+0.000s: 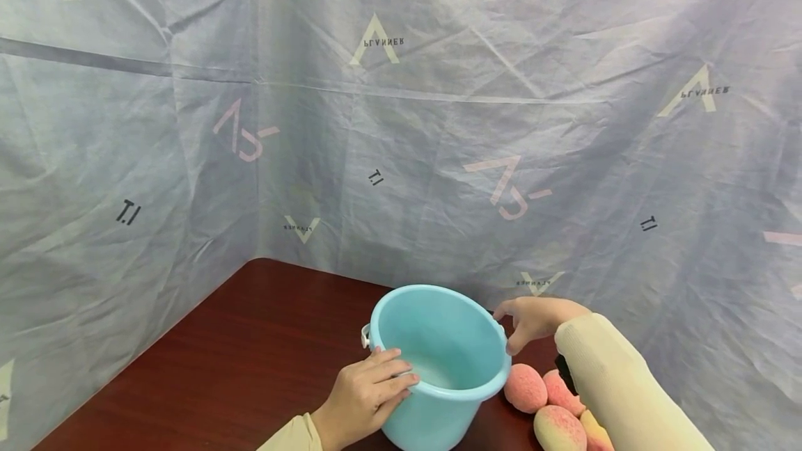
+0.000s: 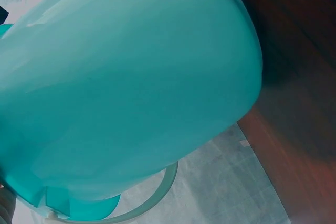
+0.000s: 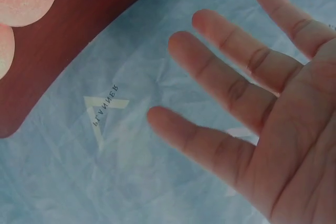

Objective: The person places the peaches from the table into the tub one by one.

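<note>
Grips bucket [image 1: 432,420] by rim [image 1: 454,393] with left hand [image 1: 363,395], probably for steadiness | spreads right hand [image 1: 534,319] beside it, fingers grasping nothing | has peaches [image 1: 525,388] alongside, likely for easy reach

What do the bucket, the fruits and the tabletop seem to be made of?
Bucket: probably plastic; smooth, softly shiny blue walls.
Fruits: perhaps foam imitations, judging by the matt, speckled surface, though real fruit isn't ruled out.
Tabletop: wood or a laminate imitating it; reddish brown with faint streaks and a slight sheen.
</note>
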### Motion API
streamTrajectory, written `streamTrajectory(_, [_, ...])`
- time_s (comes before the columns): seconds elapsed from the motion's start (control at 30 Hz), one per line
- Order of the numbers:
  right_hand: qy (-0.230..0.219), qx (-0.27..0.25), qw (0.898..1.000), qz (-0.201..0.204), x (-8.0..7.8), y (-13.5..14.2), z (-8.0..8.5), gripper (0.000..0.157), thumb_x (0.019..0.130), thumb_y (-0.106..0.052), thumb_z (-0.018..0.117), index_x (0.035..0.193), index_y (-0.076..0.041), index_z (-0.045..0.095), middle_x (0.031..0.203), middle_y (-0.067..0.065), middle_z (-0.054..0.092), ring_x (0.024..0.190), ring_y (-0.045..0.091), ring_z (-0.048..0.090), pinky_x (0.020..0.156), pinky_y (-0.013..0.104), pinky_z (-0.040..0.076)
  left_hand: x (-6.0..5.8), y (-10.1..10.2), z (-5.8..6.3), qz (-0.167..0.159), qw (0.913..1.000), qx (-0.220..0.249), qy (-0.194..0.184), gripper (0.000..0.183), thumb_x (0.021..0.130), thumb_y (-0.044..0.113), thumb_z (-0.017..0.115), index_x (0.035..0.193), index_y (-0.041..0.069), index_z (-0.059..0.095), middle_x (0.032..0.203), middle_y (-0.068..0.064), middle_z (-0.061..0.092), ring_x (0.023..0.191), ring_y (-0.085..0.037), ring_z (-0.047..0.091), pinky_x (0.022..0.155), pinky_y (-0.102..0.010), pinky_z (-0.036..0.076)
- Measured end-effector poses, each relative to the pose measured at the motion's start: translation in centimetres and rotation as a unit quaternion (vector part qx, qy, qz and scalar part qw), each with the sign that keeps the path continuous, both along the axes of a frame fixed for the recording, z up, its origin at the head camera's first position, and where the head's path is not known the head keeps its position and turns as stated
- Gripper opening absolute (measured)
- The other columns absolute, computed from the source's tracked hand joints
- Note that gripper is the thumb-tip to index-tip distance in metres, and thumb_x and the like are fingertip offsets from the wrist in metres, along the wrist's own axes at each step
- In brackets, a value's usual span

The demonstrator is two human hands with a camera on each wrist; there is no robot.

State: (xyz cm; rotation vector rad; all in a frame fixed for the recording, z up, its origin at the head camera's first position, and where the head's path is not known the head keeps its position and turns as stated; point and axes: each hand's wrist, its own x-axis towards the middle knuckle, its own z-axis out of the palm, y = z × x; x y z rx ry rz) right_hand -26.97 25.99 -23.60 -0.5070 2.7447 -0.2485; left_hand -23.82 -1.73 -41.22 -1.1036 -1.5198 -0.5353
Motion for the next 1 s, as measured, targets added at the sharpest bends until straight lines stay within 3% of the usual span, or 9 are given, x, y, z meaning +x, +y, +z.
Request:
streamTrajectory(0.33, [-0.015, -0.015, 1.0, -0.011, 0.0, 1.5, -0.6, 0.062, 0.07, -0.009, 0.073, 0.126, 0.009, 0.055, 0.111, 0.017, 0.062, 0.101, 0.033, 0.06, 0.086, 0.049, 0.051, 0.0, 0.0, -0.3, -0.004, 1.0, 0.004, 0.007, 0.025, 0.101, 0.024, 0.053, 0.096, 0.014, 0.075, 0.094, 0.0, 0.071, 0.097, -0.02, 0.068, 0.087, -0.033, 0.054])
streamTrajectory(0.6, [0.018, 0.046, 0.997, -0.061, 0.0, 2.5, -1.3, 0.061, 0.066, -0.007, 0.076, 0.125, -0.002, 0.06, 0.115, 0.015, 0.062, 0.106, 0.032, 0.057, 0.089, 0.053, 0.047, 0.2, 0.0, -0.4, 0.0, 0.9999, 0.011, 0.009, 0.025, 0.101, 0.024, 0.053, 0.094, 0.014, 0.075, 0.094, 0.001, 0.07, 0.096, -0.02, 0.068, 0.087, -0.032, 0.054])
streamTrajectory(0.9, [0.061, -0.044, 0.996, -0.056, 0.3, 5.3, -4.2, 0.063, 0.064, -0.002, 0.075, 0.125, 0.002, 0.058, 0.12, 0.022, 0.061, 0.113, 0.041, 0.056, 0.089, 0.055, 0.047, 0.0, 0.2, -0.5, -0.006, 0.9997, 0.013, 0.022, 0.025, 0.101, 0.023, 0.053, 0.094, 0.014, 0.075, 0.092, 0.0, 0.07, 0.095, -0.02, 0.068, 0.086, -0.031, 0.054])
streamTrajectory(1.0, [0.092, -0.042, 0.994, -0.047, 0.3, 5.8, -5.4, 0.062, 0.067, -0.008, 0.078, 0.126, -0.001, 0.059, 0.124, 0.021, 0.058, 0.112, 0.039, 0.057, 0.085, 0.056, 0.048, -0.1, 0.2, -0.5, -0.002, 0.9997, 0.016, 0.019, 0.025, 0.101, 0.024, 0.053, 0.094, 0.014, 0.075, 0.092, 0.0, 0.07, 0.095, -0.02, 0.068, 0.085, -0.032, 0.055])
